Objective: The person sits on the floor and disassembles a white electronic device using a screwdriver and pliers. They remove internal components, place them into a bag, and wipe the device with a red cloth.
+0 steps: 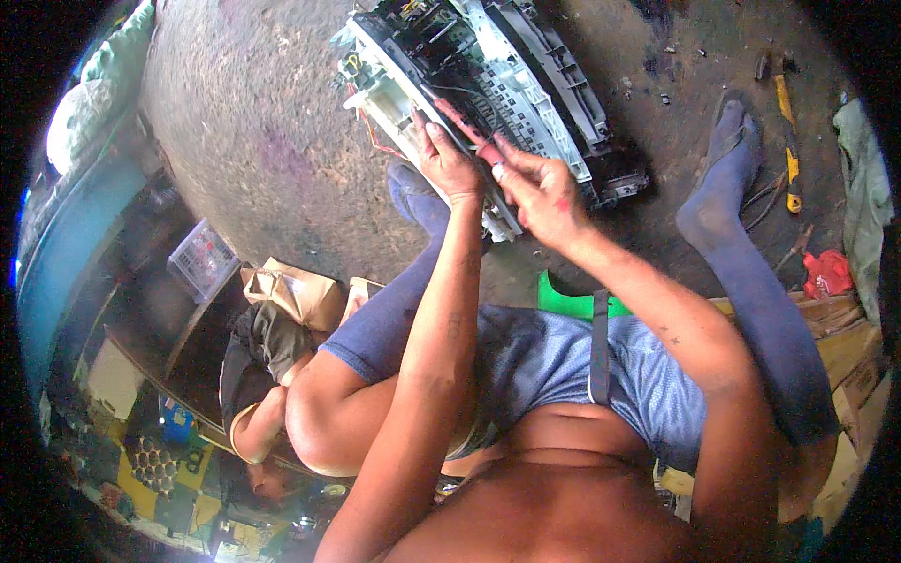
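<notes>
A partly stripped plastic device (554,103), with pale and black frames, loose wires and exposed internals, lies on the ground between my feet at the upper middle. My left hand (450,169) is on its pale left-hand frame, fingers curled at the edge and the thumb up. My right hand (544,197), just to the right, grips the handle of a red screwdriver (455,122), which angles up and left into the device. The screwdriver's tip is too small to make out clearly among the parts.
A hammer with a yellow handle (784,131) and a red bag (828,274) lie at the right. A green object (558,293) is by my lap. At the left are a clear crate (202,255), a brown paper bag (291,291) and part of another person (258,422).
</notes>
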`<state>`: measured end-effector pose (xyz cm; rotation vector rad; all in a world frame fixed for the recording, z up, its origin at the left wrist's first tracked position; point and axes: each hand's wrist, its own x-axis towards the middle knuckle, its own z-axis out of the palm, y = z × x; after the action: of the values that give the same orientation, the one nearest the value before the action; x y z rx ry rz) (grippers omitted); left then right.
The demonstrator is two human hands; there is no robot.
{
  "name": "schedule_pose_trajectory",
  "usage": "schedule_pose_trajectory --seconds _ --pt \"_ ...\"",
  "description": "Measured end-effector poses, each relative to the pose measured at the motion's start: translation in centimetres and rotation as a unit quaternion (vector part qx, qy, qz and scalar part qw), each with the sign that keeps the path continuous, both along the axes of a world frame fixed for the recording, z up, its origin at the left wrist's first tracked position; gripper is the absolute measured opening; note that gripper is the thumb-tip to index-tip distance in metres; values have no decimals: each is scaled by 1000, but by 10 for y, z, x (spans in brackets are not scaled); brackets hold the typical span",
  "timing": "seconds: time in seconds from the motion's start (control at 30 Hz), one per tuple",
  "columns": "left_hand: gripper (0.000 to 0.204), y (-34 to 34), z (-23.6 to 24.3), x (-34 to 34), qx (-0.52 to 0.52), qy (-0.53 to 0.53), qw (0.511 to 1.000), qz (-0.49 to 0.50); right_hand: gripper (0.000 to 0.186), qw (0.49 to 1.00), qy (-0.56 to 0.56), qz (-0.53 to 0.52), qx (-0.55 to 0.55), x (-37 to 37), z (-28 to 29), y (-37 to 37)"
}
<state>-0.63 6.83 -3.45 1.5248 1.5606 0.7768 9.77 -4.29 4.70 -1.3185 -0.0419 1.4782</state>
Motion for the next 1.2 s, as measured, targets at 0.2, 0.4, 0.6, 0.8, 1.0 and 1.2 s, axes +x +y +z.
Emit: schedule_pose_trajectory --seconds 0.2,0.4,0.6,0.8,1.0,1.2 --pt "51 1 -9 -5 21 10 1000 -14 44 986 -91 142 -6 69 12 14" --pt "50 -2 -8 -6 15 2 1000 1 41 949 -157 274 -6 153 6 48" --pt "48 -2 6 0 4 26 1000 10 41 942 -160 293 -10 143 13 52" --pt "50 -1 3 2 6 -4 1000 12 45 996 -63 56 -12 18 -17 -5" --pt "53 -1 1 0 2 4 1000 8 44 991 -102 -80 31 -38 -40 42" --pt "52 1 0 -3 -19 -4 1000 -1 40 982 -156 -105 21 -39 -43 67"
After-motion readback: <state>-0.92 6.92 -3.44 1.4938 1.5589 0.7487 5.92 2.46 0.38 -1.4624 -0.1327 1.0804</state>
